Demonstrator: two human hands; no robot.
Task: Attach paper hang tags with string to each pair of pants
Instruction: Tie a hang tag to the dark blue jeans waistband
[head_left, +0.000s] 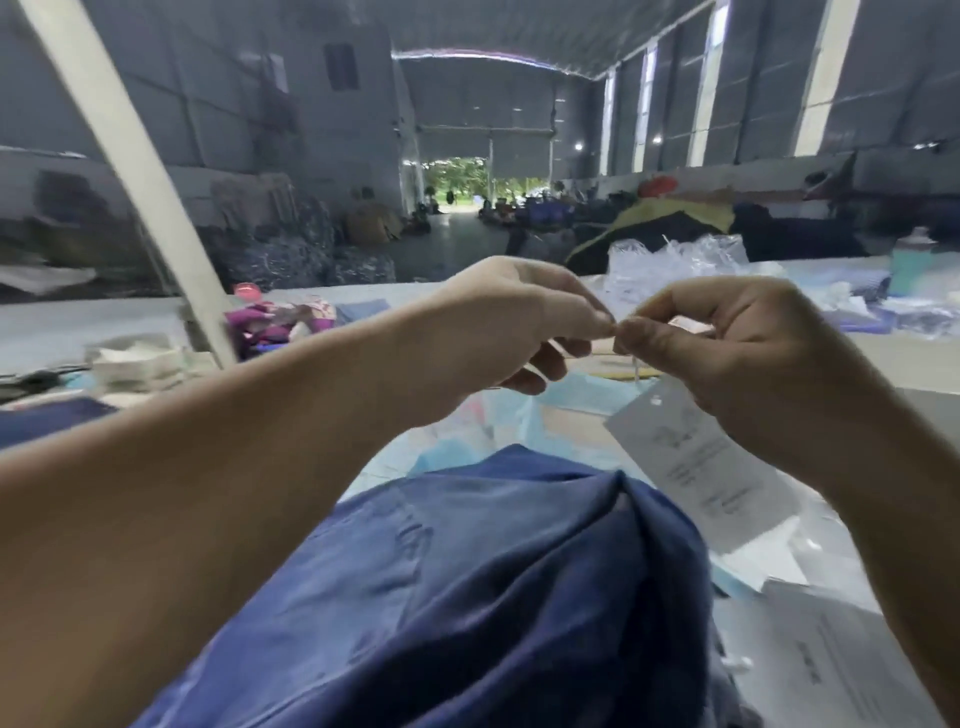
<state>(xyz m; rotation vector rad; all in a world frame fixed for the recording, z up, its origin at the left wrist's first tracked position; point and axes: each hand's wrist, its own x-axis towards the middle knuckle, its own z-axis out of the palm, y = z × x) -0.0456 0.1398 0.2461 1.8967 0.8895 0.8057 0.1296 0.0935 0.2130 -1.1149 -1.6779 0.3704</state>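
Blue denim pants (467, 597) lie bunched in front of me on the table. Above them my left hand (509, 332) and my right hand (727, 343) meet fingertip to fingertip. Both pinch a thin white string (635, 370) between thumb and forefinger. From the string hangs a white paper hang tag (701, 467) with printed text, dangling below my right hand. How the string runs between the fingers is too small to tell.
More white tags (852, 660) lie at the lower right. Clear plastic bags (685, 265) are heaped behind my hands, a teal bottle (914, 265) stands far right, a purple bundle (275, 322) and folded white cloth (140, 364) sit left. A slanted white post (140, 171) rises on the left.
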